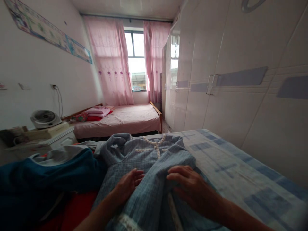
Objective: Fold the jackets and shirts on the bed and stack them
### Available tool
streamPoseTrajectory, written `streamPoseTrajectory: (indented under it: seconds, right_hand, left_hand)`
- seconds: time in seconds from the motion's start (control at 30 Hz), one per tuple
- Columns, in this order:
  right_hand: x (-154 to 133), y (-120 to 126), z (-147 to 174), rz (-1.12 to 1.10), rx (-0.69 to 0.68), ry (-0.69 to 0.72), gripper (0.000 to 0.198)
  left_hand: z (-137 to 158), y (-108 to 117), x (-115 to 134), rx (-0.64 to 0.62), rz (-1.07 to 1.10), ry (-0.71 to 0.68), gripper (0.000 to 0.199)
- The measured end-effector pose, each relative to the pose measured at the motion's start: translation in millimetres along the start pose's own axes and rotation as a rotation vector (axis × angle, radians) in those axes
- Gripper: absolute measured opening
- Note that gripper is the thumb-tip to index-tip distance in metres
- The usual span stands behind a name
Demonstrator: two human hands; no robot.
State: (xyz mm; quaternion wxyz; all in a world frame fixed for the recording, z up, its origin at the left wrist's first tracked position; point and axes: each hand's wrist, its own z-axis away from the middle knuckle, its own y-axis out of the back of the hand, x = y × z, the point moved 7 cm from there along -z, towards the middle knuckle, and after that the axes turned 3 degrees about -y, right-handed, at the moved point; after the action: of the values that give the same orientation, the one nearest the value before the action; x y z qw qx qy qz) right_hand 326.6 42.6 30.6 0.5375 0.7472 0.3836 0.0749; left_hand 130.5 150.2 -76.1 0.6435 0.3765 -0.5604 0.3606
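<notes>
A blue-grey jacket (141, 163) with cream braided trim lies front up on the bed, its collar pointing away from me. One sleeve (154, 179) is folded diagonally across the front, its trimmed cuff near the bottom edge of the view. My left hand (131, 183) rests against the left side of that sleeve, fingers loosely stretched and holding nothing. Over the right side of the sleeve is my right hand (192, 187), its fingers curved and apart. Whether its fingertips touch the cloth is hard to tell. The other sleeve (115, 149) is bent at the far left.
Teal and grey clothes (57, 173) and red cloth (78, 208) lie heaped at left. A checked sheet (231, 170) covers the near bed. White wardrobes (223, 106) line the right. Beyond are a pink bed (130, 118), a small fan (45, 118) and pink curtains (108, 61).
</notes>
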Motion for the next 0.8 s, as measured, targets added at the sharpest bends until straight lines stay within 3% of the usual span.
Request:
streamPoseTrajectory:
  seconds: [0.07,0.17,0.23,0.3,0.4,0.47,0.53,0.63,0.7,0.8]
  right_hand:
    - [48,-19,25,-0.002,-0.043,-0.235,0.027]
    - [93,-33,55,-0.047,-0.137,-0.393,0.017]
    - [106,-29,60,-0.078,-0.147,-0.440,0.017]
    - [113,-16,55,-0.033,-0.065,-0.484,0.020]
    - [121,1,42,0.174,0.110,-0.477,0.037]
    - [128,1,34,0.304,0.155,-0.449,0.050]
    - [136,-8,27,0.366,0.137,-0.431,0.048]
    - [151,-16,17,0.348,0.087,-0.432,0.029]
    - [160,-7,12,0.308,0.137,-0.452,0.024]
    - [171,21,15,0.229,0.304,-0.474,0.023]
  left_hand:
    - [25,10,-4,0.019,-0.042,0.058,0.066]
    - [53,10,1,0.034,-0.294,0.117,0.071]
    - [64,3,11,0.056,-0.513,0.111,0.077]
    - [73,-4,23,0.103,-0.720,0.079,0.077]
    - [85,-10,29,0.142,-0.946,0.071,0.082]
    - [91,-10,25,0.150,-0.987,0.057,0.083]
    - [94,-5,20,0.161,-0.958,0.026,0.076]
    - [92,7,23,0.201,-0.806,-0.022,0.055]
    - [91,16,36,0.226,-0.603,-0.055,0.045]
    - [95,27,54,0.247,-0.166,-0.079,0.045]
